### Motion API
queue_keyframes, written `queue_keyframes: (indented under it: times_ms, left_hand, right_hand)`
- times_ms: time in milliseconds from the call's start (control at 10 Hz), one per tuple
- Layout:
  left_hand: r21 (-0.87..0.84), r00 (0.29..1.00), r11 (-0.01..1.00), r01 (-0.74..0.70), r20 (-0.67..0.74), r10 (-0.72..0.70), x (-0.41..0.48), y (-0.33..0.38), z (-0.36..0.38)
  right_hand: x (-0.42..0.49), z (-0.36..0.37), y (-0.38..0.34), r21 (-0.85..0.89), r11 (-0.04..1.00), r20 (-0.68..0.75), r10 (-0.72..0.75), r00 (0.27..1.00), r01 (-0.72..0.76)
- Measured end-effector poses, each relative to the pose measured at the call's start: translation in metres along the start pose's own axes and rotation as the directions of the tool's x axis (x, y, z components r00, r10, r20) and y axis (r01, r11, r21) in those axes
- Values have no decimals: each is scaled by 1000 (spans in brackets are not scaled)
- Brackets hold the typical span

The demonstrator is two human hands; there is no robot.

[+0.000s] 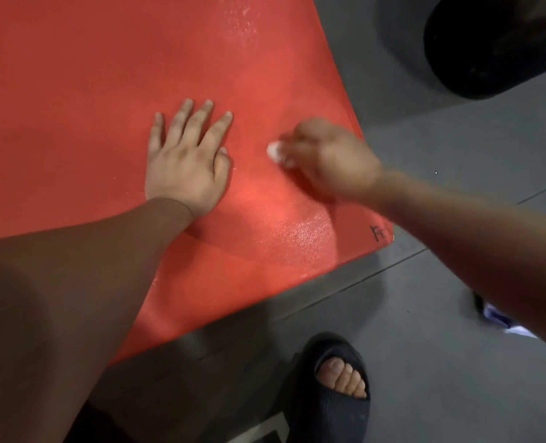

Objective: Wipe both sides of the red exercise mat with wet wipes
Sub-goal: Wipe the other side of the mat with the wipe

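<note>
I see my left hand [185,161] lying flat on the mat [89,75], palm down, fingers straight and spread, holding nothing. Just to its right, my right hand [329,158] is blurred, but its fingers are curled round a small white wipe [275,151], which pokes out on the hand's left side and is pressed to the mat. The two hands are near each other but apart.

The red mat lies spread on the floor [441,155] and fills the left and far part of my view. Its near right corner carries a small black mark [378,233]. A shiny patch [300,230] shows on the mat just near of the right hand.

The floor is grey, with thin seams running across it. My foot in a black slipper [332,388] stands on it, near of the mat's edge, toes showing. A big dark round object [495,43] sits at the far right; I cannot tell what it is. A white and purple item [501,321] peeks out from under my right forearm, too hidden to name.
</note>
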State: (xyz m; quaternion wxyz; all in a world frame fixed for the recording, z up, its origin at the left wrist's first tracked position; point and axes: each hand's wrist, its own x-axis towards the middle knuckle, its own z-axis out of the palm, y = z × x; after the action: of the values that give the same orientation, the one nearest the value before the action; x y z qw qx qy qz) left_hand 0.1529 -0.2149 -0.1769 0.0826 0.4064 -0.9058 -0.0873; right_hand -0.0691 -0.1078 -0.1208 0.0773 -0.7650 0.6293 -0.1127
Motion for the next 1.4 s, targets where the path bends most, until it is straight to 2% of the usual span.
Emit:
queue_keyframes:
  times_ms: [100,200,300,400,500,600,700,800,900,1000,1100,1200,1300,1400]
  left_hand:
    - [-8,1000,1000,0,-1,0,0,-2,-1]
    - [-15,1000,1000,-4,-10,4,0,-1,-1]
    - [-15,1000,1000,3,-12,-3,0,-1,0]
    - [-15,1000,1000,7,-15,-7,0,-2,1]
    - [-13,1000,1000,1,-19,-1,0,-1,1]
    - [-19,1000,1000,-2,-24,1,-1,-1,0]
    - [-22,999,1000,-5,-33,4,0,0,-1]
    - [-18,999,1000,-2,-34,2,-1,-1,-1]
    - [-20,999,1000,-13,-34,12,-1,0,0]
    - [-21,999,1000,-7,-41,6,-1,-1,0]
    - [-29,999,1000,-8,-40,6,0,0,-1]
    - [-17,999,1000,-5,-34,5,0,0,0]
    - [-10,999,1000,-14,-39,14,-1,-1,0]
    - [-13,999,1000,-7,-43,7,-1,0,1]
  right_hand:
    - [16,-5,42,-53,899,-197,417,887,-434]
    - [10,6,21,5,880,-245,461,853,-474]
    - [-15,16,-38,159,964,-84,228,970,-213]
    - [-38,12,-51,149,989,49,-26,998,18]
    - [-27,6,-11,8,987,-86,160,983,-160]
    - [-16,1,23,-34,884,-254,443,860,-466]
    - [-22,10,-6,30,910,-235,408,882,-413]
    - [-47,15,-49,142,985,-45,107,993,-100]
    - [-50,9,-22,23,994,-43,107,993,-106]
    - [-44,-3,21,-27,885,-238,446,863,-464]
    - [-49,0,9,17,854,-242,508,826,-520]
    - [-61,13,-39,66,932,-128,363,923,-357]
    - [-63,22,-68,110,992,-2,60,998,-59]
    - [-39,17,-49,58,991,54,-127,990,124]
